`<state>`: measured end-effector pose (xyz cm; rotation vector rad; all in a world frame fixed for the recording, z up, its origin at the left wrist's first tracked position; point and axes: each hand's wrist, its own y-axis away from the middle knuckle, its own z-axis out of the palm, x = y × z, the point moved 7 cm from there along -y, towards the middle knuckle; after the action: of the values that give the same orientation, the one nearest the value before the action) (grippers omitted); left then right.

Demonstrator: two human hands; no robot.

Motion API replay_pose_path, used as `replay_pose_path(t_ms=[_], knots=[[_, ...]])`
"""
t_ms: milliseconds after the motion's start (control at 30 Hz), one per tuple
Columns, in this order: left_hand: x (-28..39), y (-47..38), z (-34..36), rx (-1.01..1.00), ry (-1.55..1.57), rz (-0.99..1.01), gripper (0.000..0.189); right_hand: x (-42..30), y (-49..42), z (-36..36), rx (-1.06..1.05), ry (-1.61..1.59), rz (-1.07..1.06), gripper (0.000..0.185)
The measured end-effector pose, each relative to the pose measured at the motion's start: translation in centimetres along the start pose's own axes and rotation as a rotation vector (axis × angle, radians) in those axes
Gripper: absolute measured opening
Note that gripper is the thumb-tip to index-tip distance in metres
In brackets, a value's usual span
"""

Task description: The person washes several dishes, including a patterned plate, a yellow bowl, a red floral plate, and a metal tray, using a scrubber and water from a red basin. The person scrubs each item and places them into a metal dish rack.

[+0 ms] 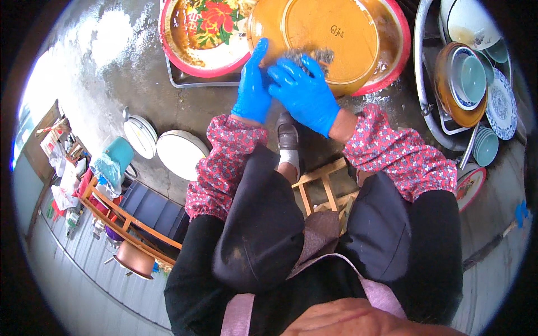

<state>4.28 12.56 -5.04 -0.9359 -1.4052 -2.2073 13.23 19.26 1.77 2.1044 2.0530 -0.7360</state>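
Note:
Both hands wear blue gloves. My left hand is at the near left rim of an upturned orange-brown dish, thumb raised along its edge; its grip is not clear. My right hand presses a grey metal scouring pad against the dish's underside, with its fingertips partly over the pad. The dish lies tilted over a red-rimmed enamel basin holding brownish liquid. Left of it stands another red-rimmed enamel basin with a painted red flower, wet and stained brown inside.
At the right, a large metal tub stands near stacked bowls, a blue-patterned plate and more bowls. White enamel lids or basins rest on the wet floor at left. A wooden frame is between my legs.

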Motion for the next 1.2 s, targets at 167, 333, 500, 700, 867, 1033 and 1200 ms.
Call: replay_pose_path(t_ms=[167, 333, 500, 700, 867, 1033, 1200], knots=[[-0.8, -2.2, 0.5, -0.147, 0.211, -0.032, 0.05, 1.5, 7.0, 1.2, 0.004, -0.082, -0.042, 0.014], [-1.1, -3.2, -0.5, -0.072, -0.007, 0.034, 0.058, 5.1, 11.5, 1.8, 0.099, -0.148, -0.011, 0.016], [-1.0, -3.0, 0.9, -0.129, 0.196, 0.019, 0.06, 9.2, 13.4, 1.8, 0.11, -0.321, 0.195, 0.024], [-0.9, -2.5, 2.0, -0.163, 0.19, 0.009, 0.066, 14.1, 13.2, 0.4, 0.301, -0.533, 0.476, 0.029], [-2.3, -2.1, 2.2, -0.086, 0.183, 0.024, 0.066, 16.5, 15.5, 2.9, 0.632, -1.009, 0.993, 0.033], [-3.5, -1.4, 2.1, -0.062, 0.17, 0.017, 0.066, 12.7, 16.8, 9.7, 0.837, -1.721, 1.334, 0.049], [-3.9, -0.5, 2.8, -0.065, 0.156, 0.032, 0.067, 7.8, 13.9, 10.9, 0.723, -2.129, 1.404, 0.066]])
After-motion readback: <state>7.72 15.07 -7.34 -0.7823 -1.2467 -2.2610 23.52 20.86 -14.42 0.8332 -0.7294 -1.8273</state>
